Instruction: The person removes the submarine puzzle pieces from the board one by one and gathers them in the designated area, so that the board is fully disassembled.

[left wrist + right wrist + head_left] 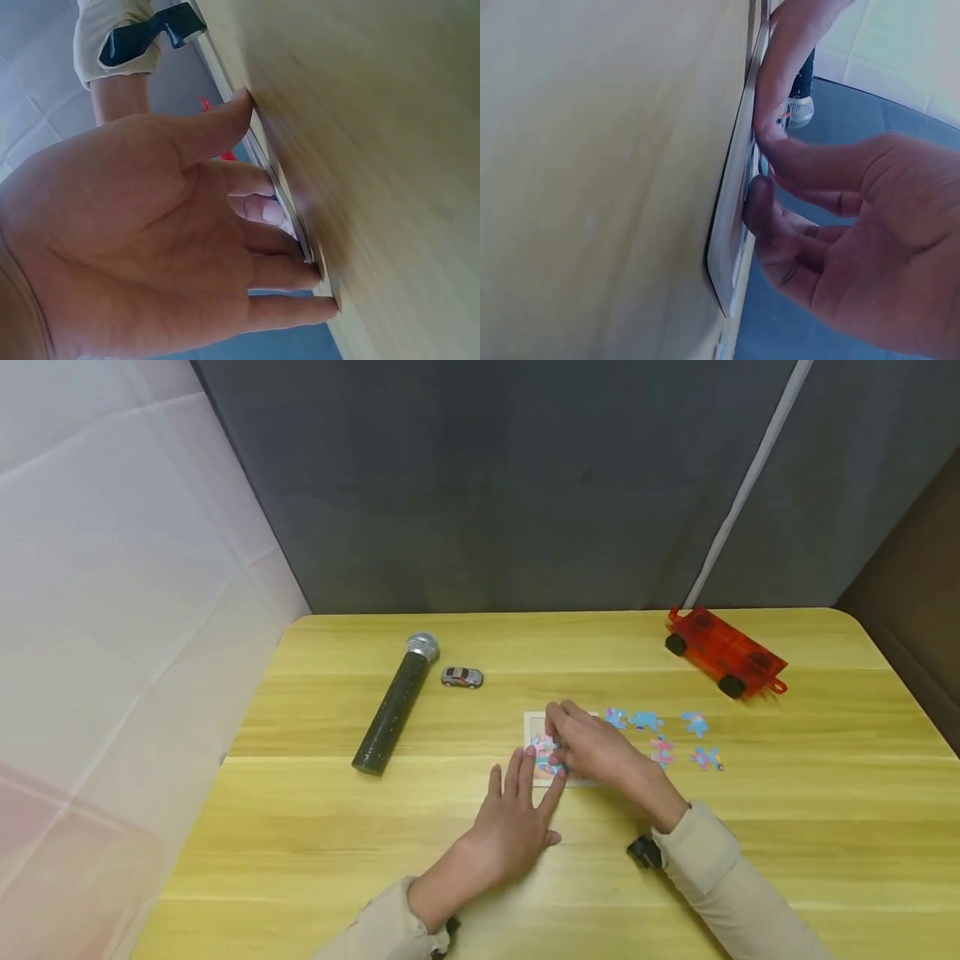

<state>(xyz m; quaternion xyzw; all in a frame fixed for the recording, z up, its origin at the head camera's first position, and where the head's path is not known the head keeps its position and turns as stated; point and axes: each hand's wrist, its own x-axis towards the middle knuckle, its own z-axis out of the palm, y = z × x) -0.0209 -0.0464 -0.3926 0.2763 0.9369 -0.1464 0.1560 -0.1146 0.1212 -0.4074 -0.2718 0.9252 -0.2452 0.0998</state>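
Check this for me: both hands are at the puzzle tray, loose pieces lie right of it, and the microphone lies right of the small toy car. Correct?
Almost: the head view shows the microphone left of the small toy car. The left hand and right hand are at the puzzle tray, with loose pieces right of it.

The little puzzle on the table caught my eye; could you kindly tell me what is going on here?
Someone is working at a puzzle tray with bare hands. The left hand touches it, and the right hand is bent over it; whether that hand pinches a piece is unclear. Some pieces lie inside the tray, while several loose pieces lie on the table to its right.
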